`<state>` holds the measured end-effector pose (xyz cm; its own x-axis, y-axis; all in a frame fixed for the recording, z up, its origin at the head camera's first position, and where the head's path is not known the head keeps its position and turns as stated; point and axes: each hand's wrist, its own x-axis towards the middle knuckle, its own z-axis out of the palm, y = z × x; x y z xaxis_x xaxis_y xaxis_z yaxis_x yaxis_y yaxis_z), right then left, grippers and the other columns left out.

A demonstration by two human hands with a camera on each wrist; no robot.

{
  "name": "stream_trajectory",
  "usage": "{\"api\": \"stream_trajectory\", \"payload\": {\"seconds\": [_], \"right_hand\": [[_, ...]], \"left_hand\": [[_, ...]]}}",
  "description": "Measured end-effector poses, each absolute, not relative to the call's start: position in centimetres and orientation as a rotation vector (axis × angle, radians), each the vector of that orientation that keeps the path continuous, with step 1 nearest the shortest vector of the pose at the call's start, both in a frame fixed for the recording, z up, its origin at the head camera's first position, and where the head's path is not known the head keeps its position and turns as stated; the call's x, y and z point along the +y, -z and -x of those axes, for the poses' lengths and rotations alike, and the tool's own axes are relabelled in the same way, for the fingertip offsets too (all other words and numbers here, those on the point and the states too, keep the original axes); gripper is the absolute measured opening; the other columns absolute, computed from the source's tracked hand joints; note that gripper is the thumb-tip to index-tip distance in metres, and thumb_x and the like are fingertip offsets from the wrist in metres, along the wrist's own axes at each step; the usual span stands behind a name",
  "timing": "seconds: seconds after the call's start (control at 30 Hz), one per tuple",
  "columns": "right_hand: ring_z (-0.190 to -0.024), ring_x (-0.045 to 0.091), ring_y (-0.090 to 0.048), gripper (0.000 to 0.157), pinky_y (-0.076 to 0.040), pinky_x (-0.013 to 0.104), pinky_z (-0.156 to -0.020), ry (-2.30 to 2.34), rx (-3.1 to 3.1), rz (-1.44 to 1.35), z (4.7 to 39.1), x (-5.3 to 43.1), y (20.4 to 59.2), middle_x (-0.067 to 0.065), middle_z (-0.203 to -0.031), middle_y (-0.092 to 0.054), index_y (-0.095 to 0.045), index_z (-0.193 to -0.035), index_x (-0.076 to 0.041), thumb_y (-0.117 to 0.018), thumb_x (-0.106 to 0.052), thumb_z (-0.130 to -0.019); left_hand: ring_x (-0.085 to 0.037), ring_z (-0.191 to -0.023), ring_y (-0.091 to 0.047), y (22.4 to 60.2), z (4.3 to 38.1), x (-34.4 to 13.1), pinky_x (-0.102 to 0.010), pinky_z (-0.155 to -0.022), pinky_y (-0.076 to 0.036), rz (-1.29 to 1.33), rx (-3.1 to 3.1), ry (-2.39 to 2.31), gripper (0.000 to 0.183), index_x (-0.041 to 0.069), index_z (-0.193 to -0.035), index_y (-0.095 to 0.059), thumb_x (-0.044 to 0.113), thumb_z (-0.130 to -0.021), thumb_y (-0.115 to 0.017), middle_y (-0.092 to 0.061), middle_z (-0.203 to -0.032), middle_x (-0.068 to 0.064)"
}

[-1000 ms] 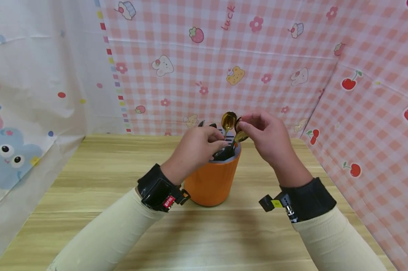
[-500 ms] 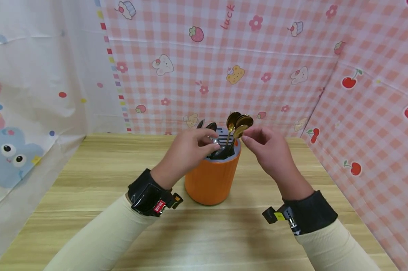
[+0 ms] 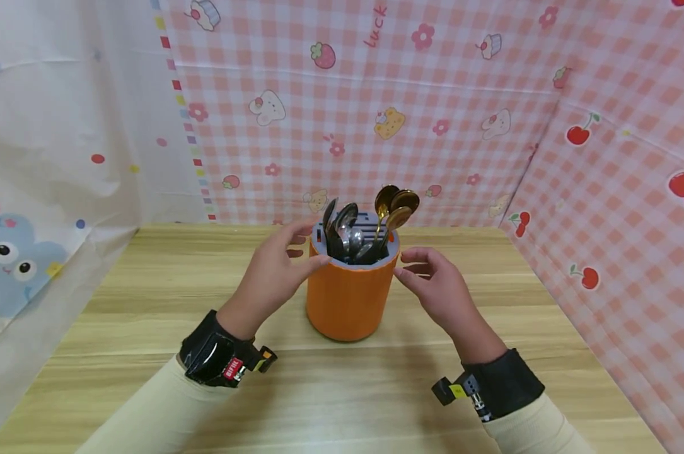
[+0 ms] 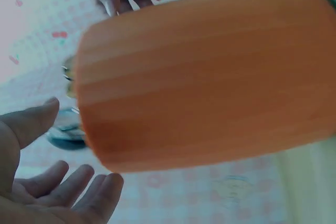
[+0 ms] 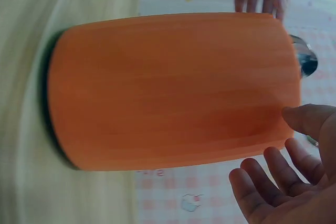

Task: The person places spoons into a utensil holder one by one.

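An orange cutlery holder with a grey slotted top stands upright on the table. Gold spoons lean out of its right side, and silver spoons stick up at the left. My left hand is at the left of the rim, thumb by the near edge, fingers spread and holding nothing. On the opposite side, my right hand has its fingertips right at the upper wall, fingers loosely bent. In the right wrist view its thumb overlaps the holder's rim end. The left wrist view shows the holder's smooth side.
The wood-grain table extends around the holder. A pink checked cloth with cartoon prints hangs behind it and along the right, and a white printed cloth hangs at the left.
Both hands have let go of the spoons and moved down and apart to either side of the holder's rim. The spoons now stand in the holder untouched.
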<state>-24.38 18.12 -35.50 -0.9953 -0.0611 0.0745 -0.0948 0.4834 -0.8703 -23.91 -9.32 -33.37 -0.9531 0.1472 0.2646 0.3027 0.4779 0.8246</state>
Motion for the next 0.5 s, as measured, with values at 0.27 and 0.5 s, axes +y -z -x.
{"api": "stream_trajectory", "payload": {"seconds": [0.27,0.5], "right_hand": [[-0.123,0.031,-0.052,0.068,-0.047,0.051,-0.098,-1.71,-2.7,-0.168,24.7,18.5,38.5,0.013,-0.142,-0.049,-0.042,-0.143,-0.013,-0.074,-0.036,-0.088],[-0.126,0.03,-0.051,0.083,-0.047,0.05,-0.098,-1.758,-2.766,-0.172,25.0,18.5,41.3,0.009,-0.148,-0.046,-0.035,-0.149,-0.02,-0.076,-0.046,-0.082]], "left_hand": [[-0.034,-0.131,-0.044,37.7,25.0,-10.9,-0.05,-0.1,-0.046,0.26,-2.718,1.696,0.081,0.019,-0.15,-0.034,0.037,-0.083,-0.078,-0.038,-0.153,-0.009],[-0.034,-0.137,-0.037,41.3,26.1,-11.4,-0.054,-0.103,-0.041,0.324,-2.716,1.864,0.09,0.019,-0.152,-0.029,0.029,-0.08,-0.082,-0.03,-0.157,-0.008]]}}
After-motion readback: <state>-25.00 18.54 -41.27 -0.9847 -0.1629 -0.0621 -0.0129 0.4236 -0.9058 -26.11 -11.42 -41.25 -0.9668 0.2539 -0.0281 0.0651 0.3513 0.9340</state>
